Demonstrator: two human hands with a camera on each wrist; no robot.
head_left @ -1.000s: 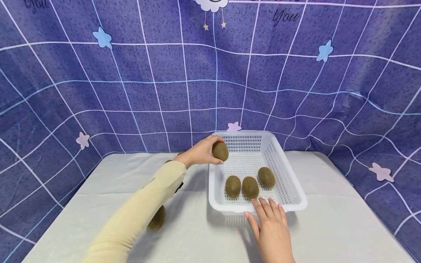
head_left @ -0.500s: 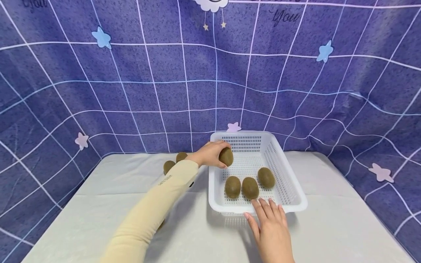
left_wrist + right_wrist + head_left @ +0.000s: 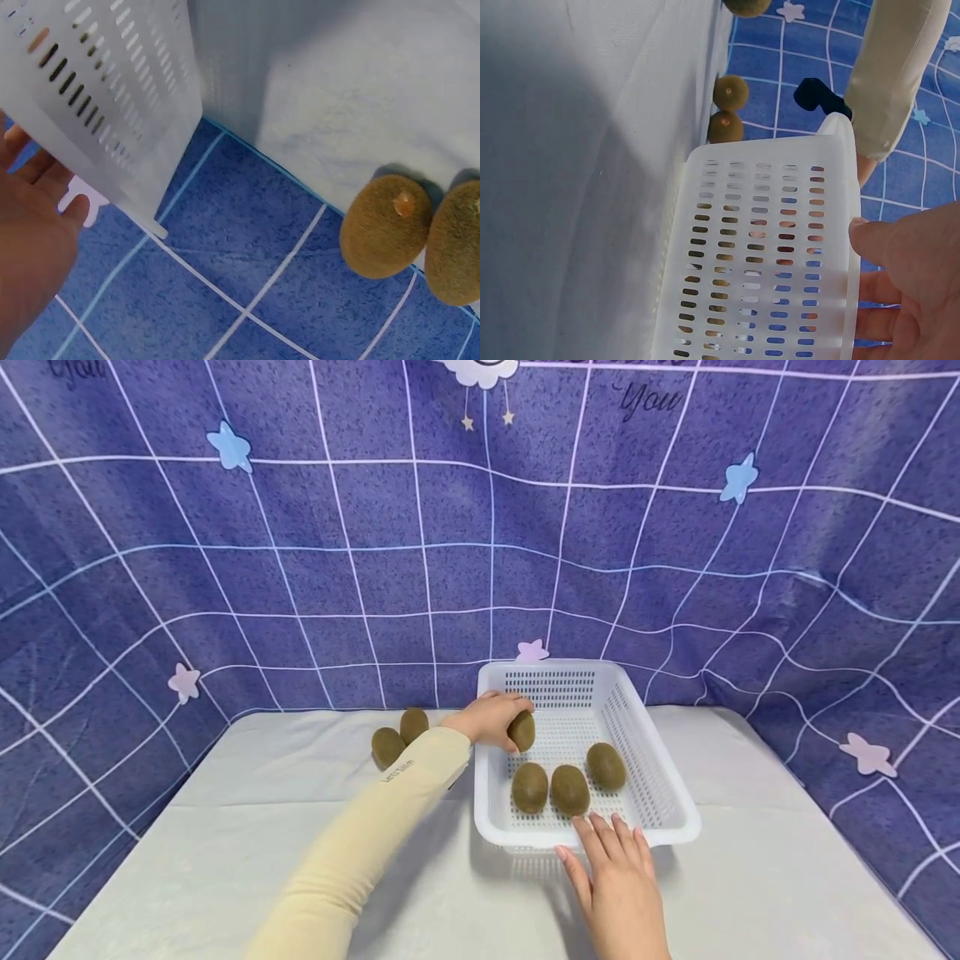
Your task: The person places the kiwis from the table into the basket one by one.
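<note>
My left hand [image 3: 491, 720] grips a brown, fuzzy kiwi [image 3: 521, 731] between thumb and fingers, inside the left side of a white perforated plastic basket [image 3: 678, 797]. In the left wrist view, the left hand [image 3: 34, 244] reaches past the basket's edge, whose wall hides the held kiwi. Three more kiwis lie in the basket's near half: a left one [image 3: 529, 788], a middle one [image 3: 570, 790] and a right one [image 3: 606, 767]. My right hand [image 3: 621, 893] rests on the near rim, fingers extended over it; the right wrist view shows the thumb [image 3: 870, 238] at the rim.
Left of the basket, a front kiwi [image 3: 387, 747] and a back kiwi [image 3: 414, 725] lie together on the white cloth [image 3: 225, 860]. Another kiwi [image 3: 747, 4] shows at the top of the right wrist view. A purple grid-patterned curtain [image 3: 375, 568] hangs behind.
The left hand has moved right and lower into the basket with its kiwi. Its forearm has uncovered two kiwis at the back and covered a nearer one. The right hand stays in place.
</note>
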